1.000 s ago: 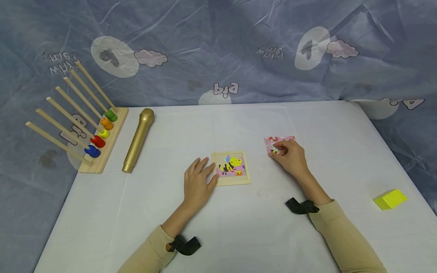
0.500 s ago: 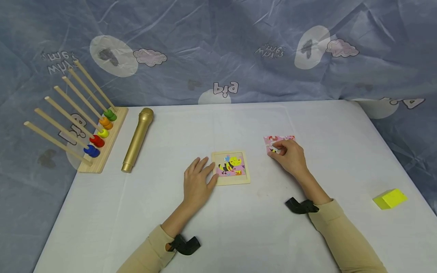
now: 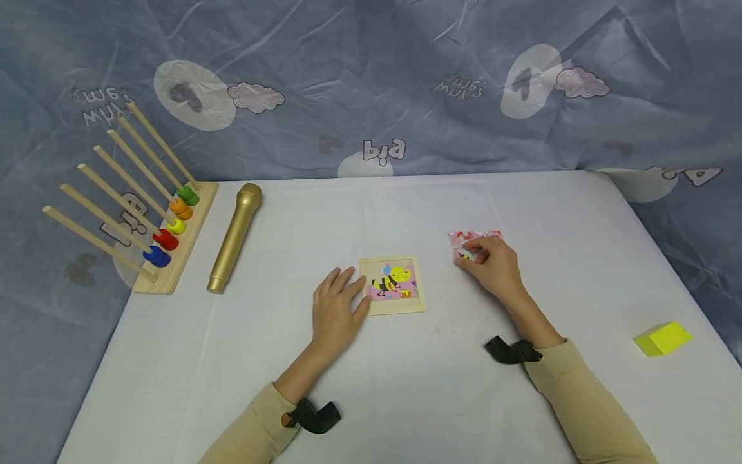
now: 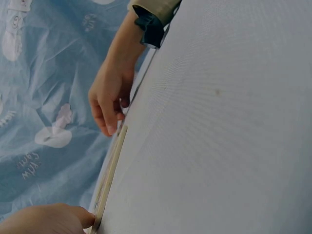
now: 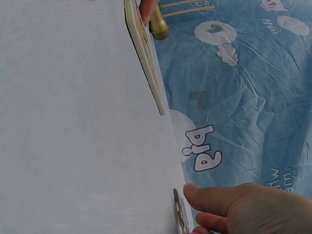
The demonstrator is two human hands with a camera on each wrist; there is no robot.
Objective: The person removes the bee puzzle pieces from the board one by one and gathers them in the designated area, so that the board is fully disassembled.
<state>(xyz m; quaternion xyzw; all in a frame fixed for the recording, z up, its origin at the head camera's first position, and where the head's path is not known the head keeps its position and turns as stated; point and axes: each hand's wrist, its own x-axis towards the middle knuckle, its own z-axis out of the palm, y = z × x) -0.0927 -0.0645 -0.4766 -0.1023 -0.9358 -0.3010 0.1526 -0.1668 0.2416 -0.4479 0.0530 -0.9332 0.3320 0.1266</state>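
A square wooden puzzle [image 3: 392, 287] with a bee picture on pink lies flat mid-table. My left hand [image 3: 336, 314] rests spread beside it, thumb and index finger touching its left edge. Farther right lies a pink picture puzzle piece [image 3: 458, 237], partly covered by my right hand [image 3: 494, 267]. That hand's thumb and index finger are bent and pinch at its near left part; the other fingers curl beneath. In the right wrist view the thin piece [image 5: 180, 212] lies beside the thumb, and the puzzle's pale edge [image 5: 145, 58] shows higher up.
At the left stands a wooden peg rack [image 3: 174, 258] with coloured rings, its tall pegs leaning outward. A gold microphone [image 3: 234, 238] lies beside it. A yellow block [image 3: 662, 339] sits near the right edge. A patterned blue-grey cloth [image 3: 324, 84] hangs behind the white table [image 3: 406, 399].
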